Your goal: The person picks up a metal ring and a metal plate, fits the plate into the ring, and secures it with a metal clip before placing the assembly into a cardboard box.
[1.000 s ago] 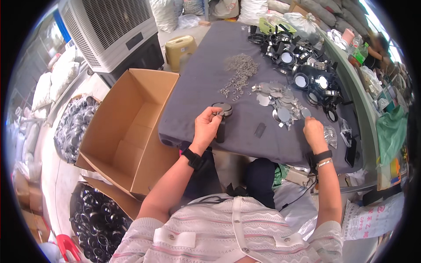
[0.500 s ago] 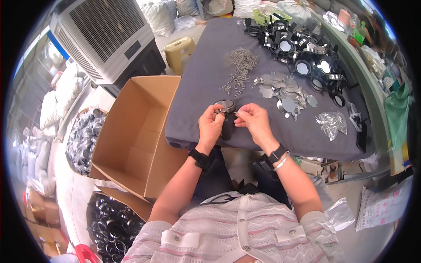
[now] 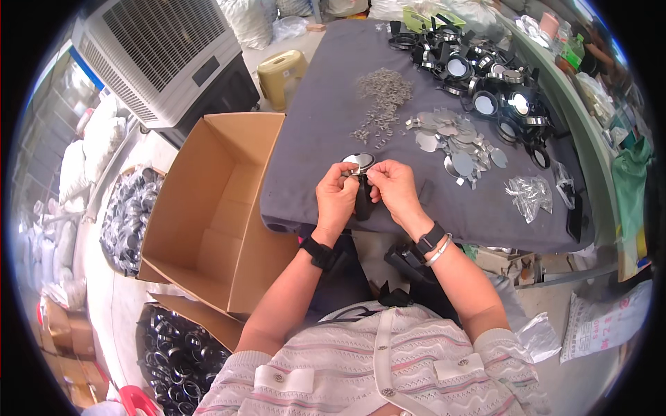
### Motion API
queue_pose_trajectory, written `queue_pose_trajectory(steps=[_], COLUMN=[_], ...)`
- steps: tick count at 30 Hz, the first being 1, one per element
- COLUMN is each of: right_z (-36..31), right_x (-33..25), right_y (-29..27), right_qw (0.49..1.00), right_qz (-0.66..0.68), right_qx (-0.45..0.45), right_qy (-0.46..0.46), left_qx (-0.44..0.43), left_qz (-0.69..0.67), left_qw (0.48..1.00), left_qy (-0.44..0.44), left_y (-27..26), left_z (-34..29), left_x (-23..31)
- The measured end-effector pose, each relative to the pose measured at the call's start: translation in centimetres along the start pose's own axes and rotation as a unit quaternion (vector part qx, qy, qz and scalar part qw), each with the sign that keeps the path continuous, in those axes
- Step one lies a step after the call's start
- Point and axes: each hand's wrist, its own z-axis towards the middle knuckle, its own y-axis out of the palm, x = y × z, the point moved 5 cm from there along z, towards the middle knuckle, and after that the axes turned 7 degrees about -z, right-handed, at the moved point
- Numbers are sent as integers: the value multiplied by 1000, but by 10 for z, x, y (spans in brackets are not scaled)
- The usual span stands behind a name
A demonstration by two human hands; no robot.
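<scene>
Near the front edge of the table, my left hand is closed around a black part with a round, silver-rimmed head and a short black handle pointing toward me. My right hand is closed in a pinch against the near side of that head, where its fingertips meet those of the left. Whatever sits between the right fingertips is too small and covered to make out. Beyond the hands lie a heap of small metal clips and, to its right, a pile of thin silver discs.
Many similar black parts are heaped at the table's far right. A clear plastic bag lies near its right side. An open cardboard box stands at left, with a container of black rings below and an air cooler behind.
My right hand has moved left, bringing its pinched fingers against the round head. The head has tipped so its bright face shows more. The view has shifted slightly.
</scene>
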Motion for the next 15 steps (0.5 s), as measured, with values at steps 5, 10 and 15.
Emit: queue_pose_trajectory(steps=[5,10,15], right_z=[13,7,14], right_x=[-12,-25,-16], right_y=[4,32,-28], right_qw=[999,910,951], right_qz=[-16,-275,-183], right_qx=[-16,-18,-60], right_qy=[24,-311,-242], left_qx=[17,83,-30], left_qz=[14,134,60], left_qw=[1000,973,984], left_qy=[4,168,165], left_y=[1,-35,13], left_z=[14,-9,0], left_x=[-2,24,-5])
